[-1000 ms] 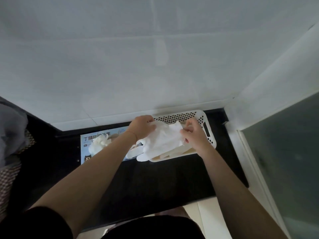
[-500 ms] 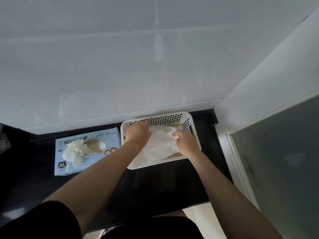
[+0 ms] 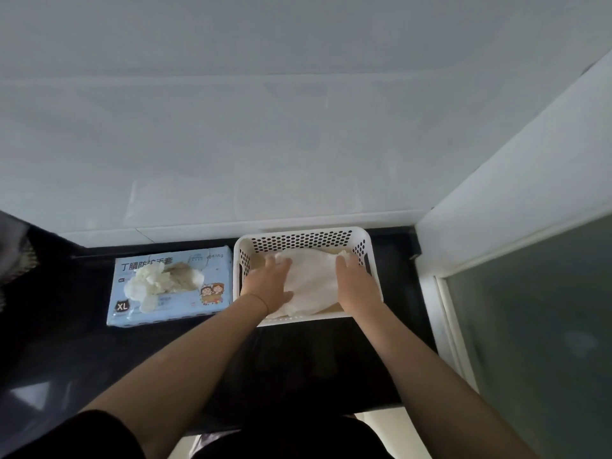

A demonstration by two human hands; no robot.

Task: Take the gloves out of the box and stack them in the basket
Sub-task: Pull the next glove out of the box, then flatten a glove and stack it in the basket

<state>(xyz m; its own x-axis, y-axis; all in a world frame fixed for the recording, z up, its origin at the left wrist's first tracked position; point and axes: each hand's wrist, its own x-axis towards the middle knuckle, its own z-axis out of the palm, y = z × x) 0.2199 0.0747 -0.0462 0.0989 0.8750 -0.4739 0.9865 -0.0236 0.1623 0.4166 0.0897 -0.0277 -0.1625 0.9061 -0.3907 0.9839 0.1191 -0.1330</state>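
Observation:
A white perforated basket [image 3: 299, 234] stands on the black counter against the wall. Inside it lies a stack of white gloves [image 3: 313, 283]. My left hand [image 3: 270, 283] presses flat on the left side of the stack with straight fingers. On the right side my right hand [image 3: 356, 283] lies flat as well, fingers pointing to the far wall. Left of the basket sits a light blue glove box [image 3: 212, 270] marked XL, with crumpled white gloves [image 3: 155, 281] bulging out of its top opening.
The black counter [image 3: 298, 366] runs from the tiled wall to its front edge near my body. A white wall and a frosted glass panel [image 3: 536, 326] close the right side. Grey cloth [image 3: 13, 246] shows at the far left.
The glove, held above the basket's front edge a second ago, now lies in the basket. Both hands have let go of it and flattened on the stack.

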